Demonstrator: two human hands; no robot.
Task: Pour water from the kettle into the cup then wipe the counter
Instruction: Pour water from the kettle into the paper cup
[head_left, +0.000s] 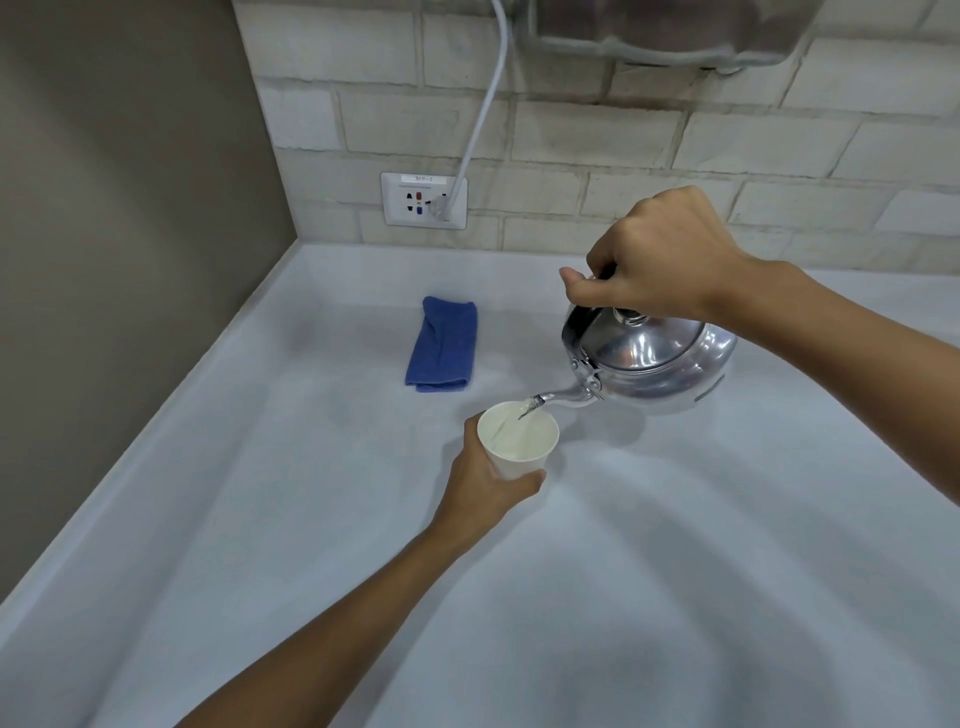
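Observation:
A shiny metal kettle (654, 358) hangs tilted over the white counter (649, 571), its spout pointing left and down at a white paper cup (519, 439). Water runs from the spout into the cup. My right hand (654, 260) is closed around the kettle's black handle from above. My left hand (483, 483) grips the cup's lower side, and the cup's base is hidden behind my fingers. A folded blue cloth (441, 345) lies flat on the counter behind and to the left of the cup.
A tiled wall runs along the back with a socket plate (423, 200) and a white cable (480, 114) plugged into it. A brown side wall (119, 234) closes the left. A metal appliance (670, 26) hangs at the top.

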